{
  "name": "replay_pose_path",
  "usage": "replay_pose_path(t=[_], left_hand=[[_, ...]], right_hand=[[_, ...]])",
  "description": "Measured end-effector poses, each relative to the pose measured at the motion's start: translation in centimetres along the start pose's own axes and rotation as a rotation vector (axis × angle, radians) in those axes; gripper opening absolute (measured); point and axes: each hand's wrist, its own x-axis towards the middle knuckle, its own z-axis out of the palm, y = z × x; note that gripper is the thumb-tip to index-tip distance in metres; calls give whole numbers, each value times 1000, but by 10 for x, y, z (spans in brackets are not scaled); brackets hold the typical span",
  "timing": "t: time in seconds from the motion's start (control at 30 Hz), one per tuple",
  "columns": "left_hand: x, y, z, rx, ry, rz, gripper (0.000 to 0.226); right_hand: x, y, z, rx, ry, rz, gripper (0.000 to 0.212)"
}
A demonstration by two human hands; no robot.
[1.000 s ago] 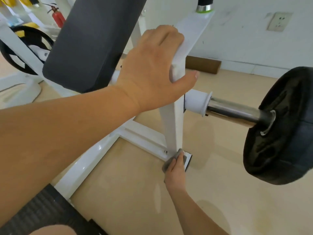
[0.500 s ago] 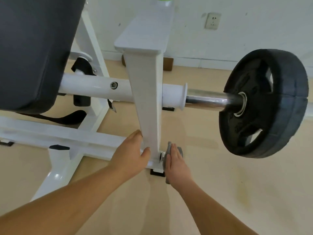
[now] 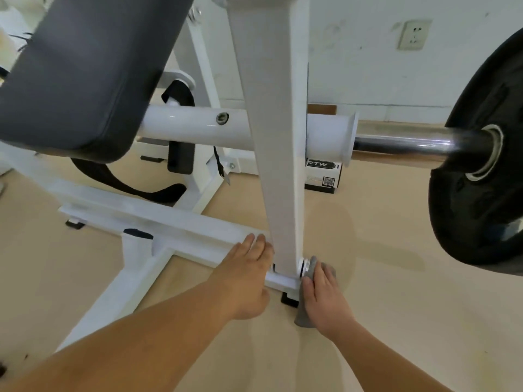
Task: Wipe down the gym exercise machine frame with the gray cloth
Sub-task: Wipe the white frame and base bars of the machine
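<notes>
A person's two bare hands worked low at the foot of a white gym exercise machine frame (image 3: pixel 280 165), seen from a head-worn camera looking down. The right hand (image 3: pixel 325 298) lay flat over the gray cloth (image 3: pixel 305 319), fingers extended rather than curled, pressing the fabric against the bolt (image 3: pixel 303 265) on the right side of the upright post's base. One edge of the cloth showed above the fingertips beside the bolt, and another fold hung out below the palm near the floor (image 3: pixel 396 306). The left hand (image 3: pixel 246 278) was open with its fingers straight and held nothing; the fingertips touched the left side of the post where it met the low base rail (image 3: pixel 169 224). A black rubber foot (image 3: pixel 288 299) sat under the end of that rail, between the two hands. Behind the post ran a white horizontal tube (image 3: pixel 192 125) that continued to the right as a chrome bar (image 3: pixel 410 145) carrying a black weight plate (image 3: pixel 481 193), which hung clear of the floor. A dark padded cushion (image 3: pixel 82 72) filled the upper left of the view, above the rail. A label with a QR code (image 3: pixel 325 176) was visible on a frame part behind the post, and a wall socket (image 3: pixel 413 33) was set in the pale wall beyond. The floor was a plain tan surface.
</notes>
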Motion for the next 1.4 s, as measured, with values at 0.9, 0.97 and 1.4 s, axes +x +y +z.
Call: replay_pose_path(t=[0.9,0.97,1.4], left_hand=[[17,-32,63,-178,147,183,93],[18,-33,63,-184,158,194,92],[19,-25,66,-135,353,145,79]], right_hand=[[-24,6,54,3,181,116,59],[-6,19,38,9,159,104,57],[-23,14,53,13,269,49,65]])
